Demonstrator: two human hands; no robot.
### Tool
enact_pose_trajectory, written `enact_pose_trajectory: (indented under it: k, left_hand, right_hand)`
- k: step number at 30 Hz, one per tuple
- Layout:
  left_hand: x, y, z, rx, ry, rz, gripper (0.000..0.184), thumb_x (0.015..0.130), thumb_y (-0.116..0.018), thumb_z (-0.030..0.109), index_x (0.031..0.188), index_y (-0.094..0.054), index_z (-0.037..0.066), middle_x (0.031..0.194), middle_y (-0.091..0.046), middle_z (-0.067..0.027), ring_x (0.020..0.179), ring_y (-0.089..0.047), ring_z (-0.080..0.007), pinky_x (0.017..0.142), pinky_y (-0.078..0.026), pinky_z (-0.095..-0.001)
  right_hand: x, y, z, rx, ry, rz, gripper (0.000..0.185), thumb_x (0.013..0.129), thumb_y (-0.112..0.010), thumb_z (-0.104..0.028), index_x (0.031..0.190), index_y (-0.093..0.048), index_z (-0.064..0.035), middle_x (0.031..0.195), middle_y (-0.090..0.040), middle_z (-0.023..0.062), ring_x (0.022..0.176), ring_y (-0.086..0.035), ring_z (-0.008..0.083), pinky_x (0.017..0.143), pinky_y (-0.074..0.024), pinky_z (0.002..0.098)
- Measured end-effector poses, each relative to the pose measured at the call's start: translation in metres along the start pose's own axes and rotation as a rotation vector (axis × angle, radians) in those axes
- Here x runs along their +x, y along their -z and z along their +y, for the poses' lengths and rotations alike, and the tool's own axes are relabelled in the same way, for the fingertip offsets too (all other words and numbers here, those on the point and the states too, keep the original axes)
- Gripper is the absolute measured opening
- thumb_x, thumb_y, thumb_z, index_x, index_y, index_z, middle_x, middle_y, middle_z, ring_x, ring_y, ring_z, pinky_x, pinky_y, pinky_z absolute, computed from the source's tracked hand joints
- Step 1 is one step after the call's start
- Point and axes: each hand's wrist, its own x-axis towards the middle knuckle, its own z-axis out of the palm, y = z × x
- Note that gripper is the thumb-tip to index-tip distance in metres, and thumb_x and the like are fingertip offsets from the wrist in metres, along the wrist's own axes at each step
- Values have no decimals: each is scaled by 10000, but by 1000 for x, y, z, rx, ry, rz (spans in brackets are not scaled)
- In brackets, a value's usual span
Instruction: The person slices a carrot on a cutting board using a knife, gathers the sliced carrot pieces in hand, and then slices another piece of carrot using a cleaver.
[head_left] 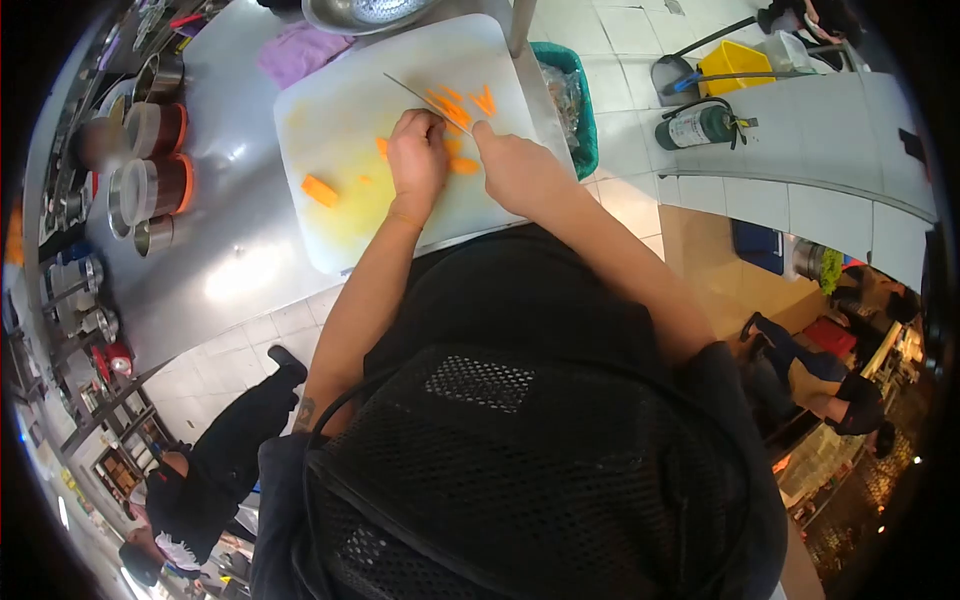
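Observation:
My right hand (515,168) is wrapped round the handle of a kitchen knife (412,91), whose blade slants up and left across a white cutting board (325,120). Close beside the blade, my left hand (417,158) is closed with its fingers curled down on orange carrot, most of it hidden under them. Thin carrot strips (485,101) lie on the far side of the blade. A carrot piece (463,165) sits between my hands, and a larger carrot chunk (319,191) rests toward the board's left edge. Yellow-orange stains mark the board.
Behind the board are a purple cloth (300,53) and a metal bowl (365,12). Containers with red-orange rims (160,188) stand left on the steel table (225,180). A green-lined bin (585,120) is at the right edge. Another person (225,440) stands at lower left.

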Motion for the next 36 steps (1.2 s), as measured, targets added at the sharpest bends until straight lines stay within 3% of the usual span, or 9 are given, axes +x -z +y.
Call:
enact_pose_trajectory:
  k: [2, 6, 13, 16, 19, 21, 24, 33, 36]
  left_hand:
    - [2, 1, 0, 19, -2, 2, 12, 837, -696, -30, 844, -692, -38, 927, -701, -173, 831, -679, -391, 766, -546, -437]
    - [-1, 1, 2, 48, 7, 4, 25, 825, -714, -18, 848, -709, -26, 916, -701, -170, 827, -676, -383, 768, -546, -436]
    - [8, 20, -4, 195, -82, -100, 78, 865, -692, 7, 914, -748, -13, 947, -714, -169, 846, -679, -364, 802, -553, -414]
    - [3, 40, -14, 145, -18, 79, 146, 881, -687, 35, 1005, -759, 7, 990, -724, -162, 880, -681, -354, 843, -554, -418]
    - [0, 52, -5, 46, 238, 14, 230, 881, -686, 56, 1099, -752, 22, 1065, -724, -153, 937, -674, -352, 886, -546, -433]
    - [-2, 49, 5, 207, 42, -254, 277, 872, -681, 50, 1141, -744, 31, 1105, -713, -127, 1000, -648, -347, 918, -535, -436]
    - [-7, 49, 22, 258, 32, -412, 278, 855, -670, 24, 1119, -754, 44, 1112, -707, -98, 1026, -623, -338, 926, -527, -429]
    - [1, 65, 27, 177, 40, -623, 199, 832, -665, -1, 998, -768, 40, 1043, -704, -93, 995, -618, -336, 913, -519, -422]
    - [-1, 63, 33, 118, 24, -464, 176, 841, -671, 0, 992, -755, 36, 1023, -694, -105, 961, -622, -348, 888, -521, -423]
  right_hand:
    - [-8, 31, -16, -5, -43, -97, 289, 896, -555, -5, 1177, -492, 4, 901, -692, 293, 880, -693, 484, 771, -526, 588]
    - [-11, 4, 2, 45, -101, -140, 248, 929, -563, -40, 1162, -495, 15, 914, -690, 307, 900, -686, 491, 787, -524, 589]
    - [36, 7, 31, 195, 74, 86, 279, 993, -599, -132, 1223, -523, 5, 960, -691, 306, 916, -670, 504, 804, -516, 595]
    - [16, 35, 12, 145, 41, 91, 257, 991, -603, -124, 1214, -539, -13, 949, -692, 300, 910, -665, 507, 799, -512, 595]
    - [12, 30, 9, 159, 45, 37, 229, 989, -601, -115, 1187, -539, -20, 921, -693, 293, 893, -665, 507, 782, -510, 598]
    - [10, 19, 13, 171, 64, -4, 220, 987, -601, -112, 1176, -535, -20, 906, -693, 288, 881, -666, 506, 770, -509, 600]
    - [3, 15, 27, 92, 64, -91, 204, 987, -598, -109, 1157, -526, -21, 899, -691, 286, 868, -666, 503, 755, -503, 598]
    - [-2, 21, 37, 19, 15, -95, 270, 889, -552, -14, 1160, -543, -19, 918, -718, 273, 905, -718, 459, 794, -555, 567]
    - [-3, 23, 32, 0, -5, -121, 267, 893, -547, -20, 1159, -537, -8, 915, -722, 270, 895, -722, 457, 797, -560, 566]
